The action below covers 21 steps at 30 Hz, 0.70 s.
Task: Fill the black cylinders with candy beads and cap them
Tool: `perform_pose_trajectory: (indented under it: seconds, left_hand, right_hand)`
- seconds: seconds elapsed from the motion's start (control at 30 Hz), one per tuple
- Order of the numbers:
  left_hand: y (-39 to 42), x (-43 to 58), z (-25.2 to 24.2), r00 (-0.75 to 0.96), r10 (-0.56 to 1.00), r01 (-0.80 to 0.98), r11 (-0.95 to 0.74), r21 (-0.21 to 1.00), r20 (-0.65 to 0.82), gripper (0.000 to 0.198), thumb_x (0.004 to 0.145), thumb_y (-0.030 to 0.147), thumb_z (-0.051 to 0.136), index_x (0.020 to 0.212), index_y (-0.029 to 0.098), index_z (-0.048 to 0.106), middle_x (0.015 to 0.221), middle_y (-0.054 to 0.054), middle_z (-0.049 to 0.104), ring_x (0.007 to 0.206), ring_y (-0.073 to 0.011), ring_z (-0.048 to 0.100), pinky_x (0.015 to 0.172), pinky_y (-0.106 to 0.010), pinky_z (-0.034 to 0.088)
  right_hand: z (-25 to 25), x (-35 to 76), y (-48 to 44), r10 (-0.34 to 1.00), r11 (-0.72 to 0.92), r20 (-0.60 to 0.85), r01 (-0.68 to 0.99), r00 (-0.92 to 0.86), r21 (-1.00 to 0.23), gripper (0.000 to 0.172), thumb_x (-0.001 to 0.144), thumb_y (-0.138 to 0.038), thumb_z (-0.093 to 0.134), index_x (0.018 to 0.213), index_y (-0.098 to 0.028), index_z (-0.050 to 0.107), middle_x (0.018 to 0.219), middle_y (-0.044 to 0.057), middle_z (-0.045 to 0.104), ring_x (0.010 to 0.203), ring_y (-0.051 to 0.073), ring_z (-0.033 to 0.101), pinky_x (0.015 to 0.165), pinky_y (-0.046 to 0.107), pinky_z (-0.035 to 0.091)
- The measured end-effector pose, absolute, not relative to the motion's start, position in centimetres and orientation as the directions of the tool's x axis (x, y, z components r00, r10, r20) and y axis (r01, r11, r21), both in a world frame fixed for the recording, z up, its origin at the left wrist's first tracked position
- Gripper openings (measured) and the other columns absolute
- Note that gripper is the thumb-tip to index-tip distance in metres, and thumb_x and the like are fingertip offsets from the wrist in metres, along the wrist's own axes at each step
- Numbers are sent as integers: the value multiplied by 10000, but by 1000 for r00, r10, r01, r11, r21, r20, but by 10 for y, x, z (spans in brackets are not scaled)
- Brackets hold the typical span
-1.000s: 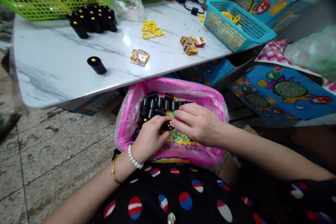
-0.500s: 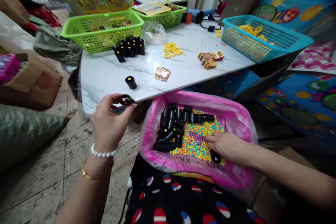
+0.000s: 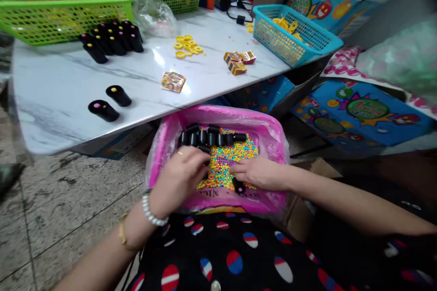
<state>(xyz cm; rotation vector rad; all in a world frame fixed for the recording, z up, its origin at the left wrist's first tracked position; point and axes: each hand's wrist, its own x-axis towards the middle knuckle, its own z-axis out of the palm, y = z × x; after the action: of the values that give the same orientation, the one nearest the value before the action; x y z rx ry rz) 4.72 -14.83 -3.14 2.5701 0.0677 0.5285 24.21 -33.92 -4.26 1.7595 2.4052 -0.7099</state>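
A pink basket (image 3: 275, 129) lined with clear plastic holds small coloured candy balls (image 3: 221, 175) and several black plastic tubes (image 3: 211, 138). My left hand (image 3: 182, 173) is inside its left part, fingers curled down around a black tube that is mostly hidden. On the right, my right hand (image 3: 257, 173) reaches into the candy balls with its fingertips. Another black tube (image 3: 239, 185) with a pink ball at its mouth lies against that palm, gripped beneath the hand. On the table, one black tube (image 3: 103, 110) stands beside a second tube (image 3: 119, 95).
A white marble-patterned table (image 3: 61, 118) lies ahead. On it are a group of black tubes (image 3: 114, 38), yellow rings (image 3: 186, 46), small printed packets (image 3: 173, 81), a green basket (image 3: 68, 13) and a blue basket (image 3: 297, 38). Printed cartons (image 3: 365, 109) stand at right.
My left hand has set its black tube on the table beside the other one and moved down into the pink basket. My right hand stays among the candy balls. The view has shifted right.
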Motion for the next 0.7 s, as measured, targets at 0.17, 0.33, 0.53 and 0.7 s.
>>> perform_pose_trajectory:
  seconds: [0.17,0.33,0.53,0.7]
  left_hand:
    - [-199,72,-69,999,13,33,-750,661,-36,404,701,14,601,1073,170,577,1002,-77,642,936,-222,626,827,-359,541]
    - [-187,80,-76,993,-70,9,-754,656,-95,426,667,5,590,1059,173,603,998,-70,621,924,-211,637,834,-333,542]
    - [-187,85,-73,985,-146,-58,-774,631,-89,361,718,-20,501,980,196,622,975,-53,604,891,-186,629,838,-319,526]
    - [-178,70,-57,995,82,33,-794,607,52,238,800,122,568,1032,172,545,1034,-84,586,915,-204,603,818,-338,518]
  right_hand:
    - [-60,219,-336,908,-16,-392,925,-145,-380,168,874,-193,520,988,-119,619,964,97,647,751,172,584,658,282,428]
    - [-71,219,-335,949,-113,-308,833,-72,-541,91,811,-144,583,882,-141,640,857,46,624,753,145,566,681,243,413]
    - [-52,234,-331,938,-131,-342,975,62,-182,214,936,-191,492,865,-121,682,867,106,636,820,194,563,705,300,407]
    - [-59,213,-315,914,-155,-400,969,67,-191,181,885,-97,504,896,-98,685,881,132,664,788,211,632,653,293,433]
